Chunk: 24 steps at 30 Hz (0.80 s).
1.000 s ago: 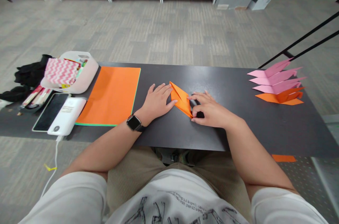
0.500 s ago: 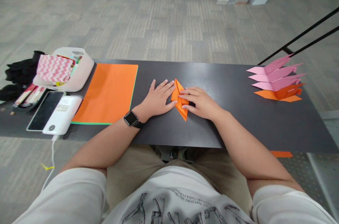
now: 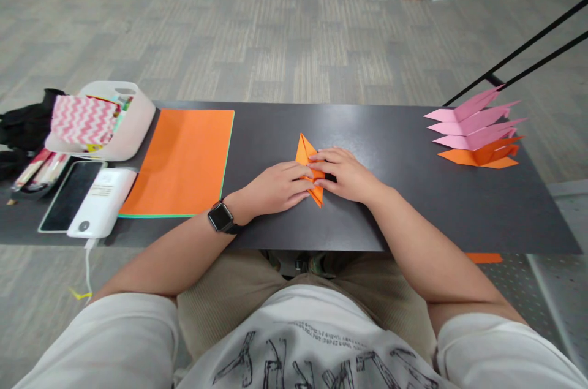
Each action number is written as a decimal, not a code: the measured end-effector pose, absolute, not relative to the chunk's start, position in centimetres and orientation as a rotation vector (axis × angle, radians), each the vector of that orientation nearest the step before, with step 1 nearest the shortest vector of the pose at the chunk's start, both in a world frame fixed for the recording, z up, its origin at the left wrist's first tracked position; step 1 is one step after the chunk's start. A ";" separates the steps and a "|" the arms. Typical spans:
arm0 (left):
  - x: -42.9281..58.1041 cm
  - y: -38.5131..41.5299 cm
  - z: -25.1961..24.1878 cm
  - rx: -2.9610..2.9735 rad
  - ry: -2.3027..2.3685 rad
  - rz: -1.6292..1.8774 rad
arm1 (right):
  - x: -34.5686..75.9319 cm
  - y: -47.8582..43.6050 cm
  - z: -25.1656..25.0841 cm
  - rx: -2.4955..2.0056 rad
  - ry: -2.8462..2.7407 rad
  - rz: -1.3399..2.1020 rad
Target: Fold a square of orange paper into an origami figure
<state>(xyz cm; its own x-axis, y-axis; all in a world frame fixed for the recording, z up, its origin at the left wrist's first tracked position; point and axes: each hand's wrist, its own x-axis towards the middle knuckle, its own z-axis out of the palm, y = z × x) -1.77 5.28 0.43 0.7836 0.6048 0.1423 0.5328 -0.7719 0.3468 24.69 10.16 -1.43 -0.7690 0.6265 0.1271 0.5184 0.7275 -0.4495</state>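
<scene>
A piece of folded orange paper (image 3: 305, 149), a narrow pointed diamond with creased layers, lies on the dark table in front of me. My left hand (image 3: 280, 188), a watch on its wrist, comes in from the left, its fingers drawn together on the paper's lower left part. From the right, my right hand (image 3: 345, 174) grips the other edge, fingertips on top of the folds near the middle. Both hands' fingers nearly meet there and cover the paper's centre. The upper and lower points stick out uncovered.
A stack of orange sheets (image 3: 184, 156) lies left of my hands. Beyond it are a white power bank (image 3: 101, 202), a phone (image 3: 68, 196) and a white basket (image 3: 140, 122). Several folded paper birds, pink (image 3: 475, 120) and orange (image 3: 478, 159), stand at the right.
My left hand has gone from flat and spread beside the paper to fingers drawn together on it, slightly lower. My right hand stays on the paper. The whole view has shifted slightly.
</scene>
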 end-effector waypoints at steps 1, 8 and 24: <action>-1.8 5.1 0.3 2.714 0.838 0.336 | 24.7 10.2 -1.5 -0.902 -2.662 0.582; -2.4 4.2 -0.1 2.914 0.697 0.340 | 24.7 10.1 -1.9 -0.890 -2.630 0.574; -3.3 3.1 -0.9 2.971 0.753 0.293 | 24.7 9.9 -2.2 -0.856 -2.639 0.475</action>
